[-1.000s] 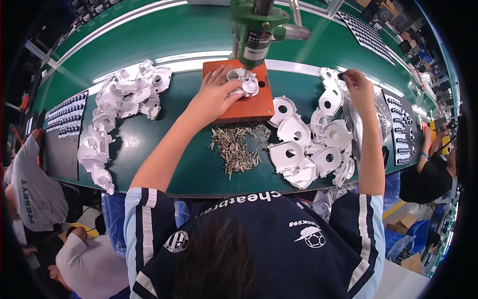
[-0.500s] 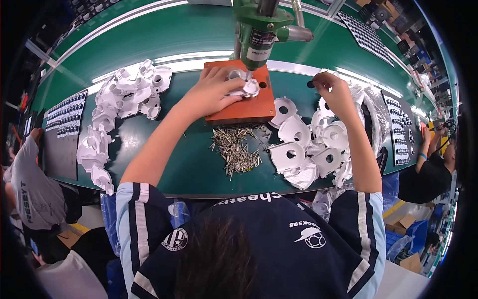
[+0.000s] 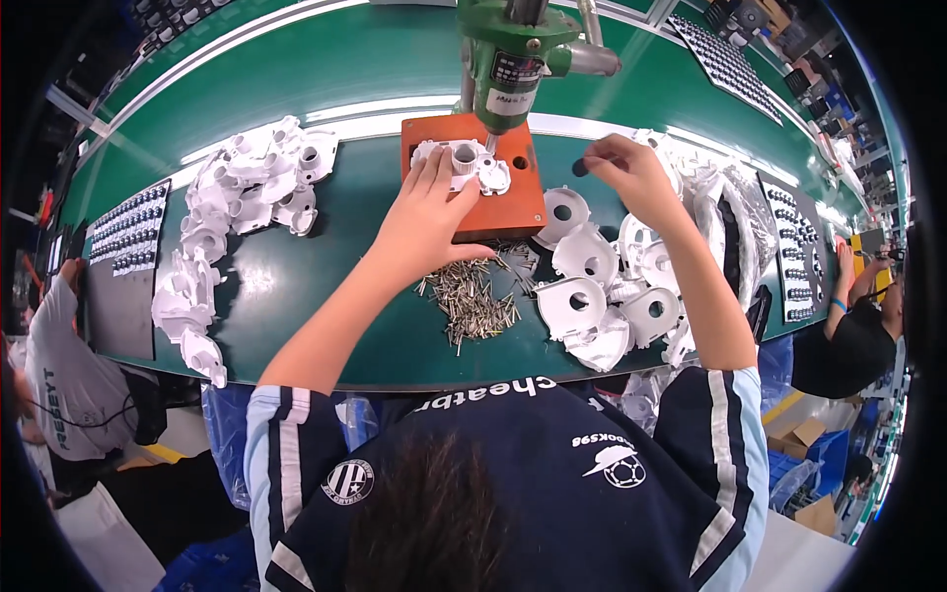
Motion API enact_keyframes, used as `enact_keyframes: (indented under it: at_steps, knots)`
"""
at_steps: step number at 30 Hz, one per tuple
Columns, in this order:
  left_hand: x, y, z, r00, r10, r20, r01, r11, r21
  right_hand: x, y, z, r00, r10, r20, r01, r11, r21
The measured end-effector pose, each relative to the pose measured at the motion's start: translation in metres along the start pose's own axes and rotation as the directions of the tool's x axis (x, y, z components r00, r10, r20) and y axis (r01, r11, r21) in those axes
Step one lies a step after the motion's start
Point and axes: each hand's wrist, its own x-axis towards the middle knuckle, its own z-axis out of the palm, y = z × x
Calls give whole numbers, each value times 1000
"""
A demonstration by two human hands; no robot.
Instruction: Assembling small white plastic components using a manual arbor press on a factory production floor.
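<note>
Head view: the left hand (image 3: 419, 225), fingers extended, rests on a white part (image 3: 496, 179) atop an orange block (image 3: 513, 213) at the desk's (image 3: 281, 281) far edge; the right hand (image 3: 628, 180) pinches a dark knob (image 3: 579, 168). Metal pins (image 3: 469, 304) lie toward the near edge.

Reaches from near left toward the far middle with the left arm (image 3: 330, 321), laying the left hand (image 3: 419, 225) palm down, with fingers extended far and slightly parted, and with thumb stretched wide to the right. Slants the right arm (image 3: 708, 296) from near right toward far left, holding the right hand (image 3: 631, 183) with bent fingers and thumb gathered at its left end. Bares both forearms; shows dark hair on the head (image 3: 439, 513), near, between them
</note>
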Motion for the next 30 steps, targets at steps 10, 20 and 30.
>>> enact_keyframes:
  at_steps: [10, 20, 30]
  knots:
    - [-1, -4, 6, 995, -17, -93, 17, 1000, 0, 71, 4, 83, 988, -73, 139, 88, 991, -103]
    - [-3, -4, 7, 991, -44, -127, 43, 999, -11, 81, -7, 75, 948, 113, 297, -37, 967, -251]
    - [-2, -5, 7, 991, -57, -123, 54, 998, -23, 28, -30, 90, 960, -271, -69, 197, 830, -521]
